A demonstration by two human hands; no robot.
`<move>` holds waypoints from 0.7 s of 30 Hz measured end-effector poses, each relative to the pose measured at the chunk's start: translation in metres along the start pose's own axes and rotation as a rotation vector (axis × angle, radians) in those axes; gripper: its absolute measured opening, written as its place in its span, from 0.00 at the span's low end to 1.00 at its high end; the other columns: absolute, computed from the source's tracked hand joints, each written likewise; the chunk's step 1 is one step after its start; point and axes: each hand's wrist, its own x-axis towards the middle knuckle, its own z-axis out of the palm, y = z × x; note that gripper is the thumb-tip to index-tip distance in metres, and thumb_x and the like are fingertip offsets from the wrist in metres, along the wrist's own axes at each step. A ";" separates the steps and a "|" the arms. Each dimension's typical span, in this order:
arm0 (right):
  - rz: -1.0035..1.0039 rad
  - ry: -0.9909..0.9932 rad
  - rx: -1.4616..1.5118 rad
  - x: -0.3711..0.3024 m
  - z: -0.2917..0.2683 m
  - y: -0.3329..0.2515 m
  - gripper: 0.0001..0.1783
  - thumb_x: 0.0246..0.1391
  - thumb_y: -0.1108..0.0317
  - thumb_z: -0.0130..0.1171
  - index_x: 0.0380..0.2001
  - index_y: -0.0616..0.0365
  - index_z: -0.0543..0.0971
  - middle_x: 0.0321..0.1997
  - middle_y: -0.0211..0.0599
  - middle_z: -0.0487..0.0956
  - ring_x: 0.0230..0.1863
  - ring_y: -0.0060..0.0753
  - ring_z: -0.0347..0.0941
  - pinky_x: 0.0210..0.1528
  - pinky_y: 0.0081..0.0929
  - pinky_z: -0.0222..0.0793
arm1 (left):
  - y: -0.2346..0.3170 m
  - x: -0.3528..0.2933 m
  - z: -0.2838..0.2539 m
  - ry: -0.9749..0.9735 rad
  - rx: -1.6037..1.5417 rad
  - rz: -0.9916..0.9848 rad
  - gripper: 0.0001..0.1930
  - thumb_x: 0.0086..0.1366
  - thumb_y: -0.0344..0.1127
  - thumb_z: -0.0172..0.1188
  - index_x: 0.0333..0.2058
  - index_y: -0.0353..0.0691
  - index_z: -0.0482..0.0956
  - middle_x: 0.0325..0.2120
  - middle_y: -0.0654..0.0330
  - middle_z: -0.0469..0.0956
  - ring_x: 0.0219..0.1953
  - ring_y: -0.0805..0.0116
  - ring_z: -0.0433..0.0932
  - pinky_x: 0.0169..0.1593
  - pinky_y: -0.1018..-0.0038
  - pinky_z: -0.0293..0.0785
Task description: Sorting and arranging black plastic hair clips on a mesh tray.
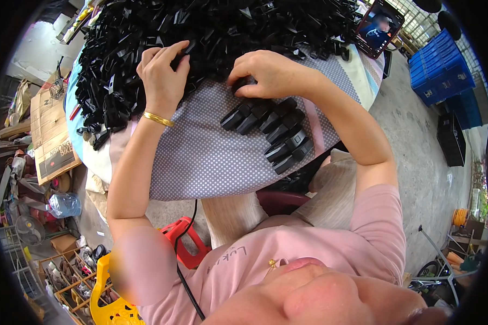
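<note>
A large heap of glossy black plastic parts [228,27] covers the far side of a round table. At its near edge my left hand [161,76], with a gold bangle on the wrist, pinches a black plastic part [187,50] between thumb and fingers. To its right, my right hand [271,76] curls around another black part [245,82] just above the cloth; the fingers partly hide it. Below the right hand, several black parts lie side by side in a slanting row [274,123]. Their exact kind cannot be made out.
Grey patterned cloth [195,162] covers the table's near part. A phone [379,27] stands at the far right edge. Blue crates [440,67] and a black box [451,138] are on the floor at right. Cardboard [51,135], a red stool [187,241] and a yellow chair [111,303] are at left.
</note>
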 end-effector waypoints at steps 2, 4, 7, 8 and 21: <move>0.051 0.025 -0.147 -0.002 -0.001 -0.004 0.15 0.46 0.64 0.61 0.38 0.59 0.81 0.36 0.41 0.79 0.42 0.41 0.76 0.49 0.32 0.71 | 0.000 0.000 -0.004 0.032 -0.042 -0.020 0.12 0.52 0.30 0.62 0.37 0.46 0.83 0.29 0.65 0.81 0.42 0.67 0.73 0.51 0.68 0.64; 0.076 0.005 -0.180 -0.005 -0.004 -0.006 0.16 0.46 0.63 0.62 0.37 0.58 0.81 0.38 0.40 0.78 0.43 0.41 0.75 0.49 0.33 0.70 | 0.004 0.003 -0.010 0.185 -0.238 -0.089 0.11 0.54 0.29 0.61 0.37 0.43 0.83 0.28 0.61 0.81 0.36 0.68 0.75 0.44 0.73 0.71; 0.137 -0.004 -0.236 -0.009 -0.012 -0.009 0.16 0.45 0.60 0.63 0.37 0.57 0.82 0.39 0.39 0.78 0.44 0.41 0.74 0.49 0.33 0.70 | 0.013 0.000 -0.021 0.123 -0.445 -0.297 0.09 0.57 0.28 0.60 0.38 0.39 0.83 0.28 0.62 0.81 0.28 0.76 0.77 0.35 0.80 0.74; 0.176 0.004 -0.258 -0.011 -0.014 -0.008 0.16 0.45 0.60 0.63 0.36 0.56 0.82 0.38 0.38 0.78 0.44 0.42 0.74 0.48 0.33 0.70 | 0.017 -0.001 -0.025 0.070 -0.534 -0.388 0.08 0.59 0.28 0.60 0.37 0.38 0.83 0.28 0.63 0.81 0.26 0.78 0.77 0.35 0.82 0.74; 0.003 0.146 0.052 -0.007 -0.010 0.005 0.14 0.43 0.69 0.68 0.35 0.61 0.82 0.32 0.33 0.77 0.32 0.26 0.74 0.31 0.21 0.68 | 0.052 -0.039 -0.024 -0.362 -0.453 -0.022 0.13 0.54 0.27 0.58 0.41 0.36 0.79 0.34 0.53 0.75 0.33 0.58 0.77 0.38 0.71 0.75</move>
